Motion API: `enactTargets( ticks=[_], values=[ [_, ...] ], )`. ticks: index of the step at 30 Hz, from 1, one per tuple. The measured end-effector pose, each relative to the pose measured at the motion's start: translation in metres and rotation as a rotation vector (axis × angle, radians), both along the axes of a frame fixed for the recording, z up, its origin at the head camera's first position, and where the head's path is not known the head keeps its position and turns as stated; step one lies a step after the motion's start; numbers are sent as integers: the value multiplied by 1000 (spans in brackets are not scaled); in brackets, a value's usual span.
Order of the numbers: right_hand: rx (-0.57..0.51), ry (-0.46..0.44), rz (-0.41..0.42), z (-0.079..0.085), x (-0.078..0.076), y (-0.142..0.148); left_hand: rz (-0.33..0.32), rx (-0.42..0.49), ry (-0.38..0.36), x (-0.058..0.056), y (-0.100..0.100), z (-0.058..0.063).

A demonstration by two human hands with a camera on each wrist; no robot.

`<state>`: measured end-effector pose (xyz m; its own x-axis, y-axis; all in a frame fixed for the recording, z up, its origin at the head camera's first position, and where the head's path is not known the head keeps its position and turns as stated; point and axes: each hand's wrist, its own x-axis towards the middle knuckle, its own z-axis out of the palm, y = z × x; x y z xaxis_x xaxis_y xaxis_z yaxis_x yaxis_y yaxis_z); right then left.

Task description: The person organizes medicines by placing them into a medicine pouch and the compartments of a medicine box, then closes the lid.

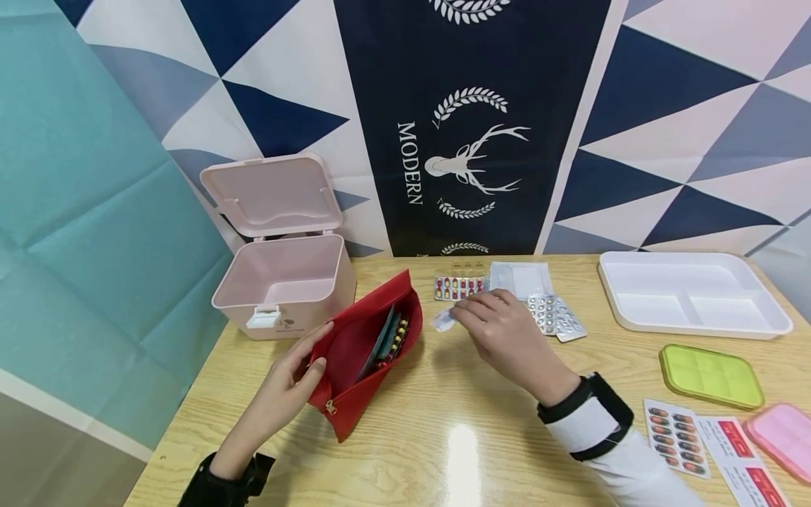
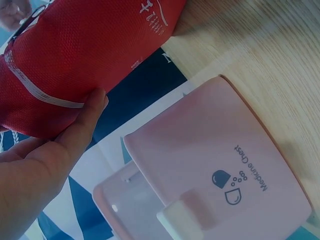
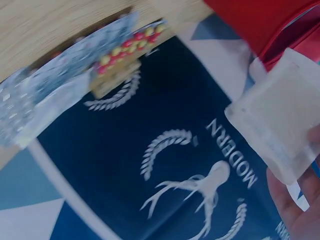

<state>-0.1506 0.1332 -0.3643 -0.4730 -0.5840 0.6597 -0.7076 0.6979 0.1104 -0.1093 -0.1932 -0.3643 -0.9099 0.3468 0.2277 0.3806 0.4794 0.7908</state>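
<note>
My left hand (image 1: 285,386) grips a red zip pouch (image 1: 374,292) by its near left side, thumb and fingers on either side of the fabric. The pouch is unzipped and tilted, its mouth gaping. Inside it show a dark green packet (image 1: 378,345) and a blister pack of yellow capsules (image 1: 398,336). Right of the pouch, above the table, my right hand (image 1: 507,338) pinches a small white square packet (image 3: 277,115), seemingly gauze. In the right wrist view that packet appears close to the pouch. Some of the right fingers are cut off there.
A pink medicine chest (image 1: 288,271) stands lid up behind the pouch. Red-and-yellow capsules (image 1: 457,288), a white packet (image 1: 521,279) and silver blister packs (image 1: 557,317) lie at the back. A white divided tray (image 1: 697,292), green case (image 1: 712,375) and pink case (image 1: 784,436) are at right.
</note>
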Motion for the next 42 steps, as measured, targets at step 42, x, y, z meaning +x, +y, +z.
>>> enactTargets(
  ticks=[42],
  values=[
    [255,-49,67,-27,-27,-89,2,3,14,0,0,-1]
  ],
)
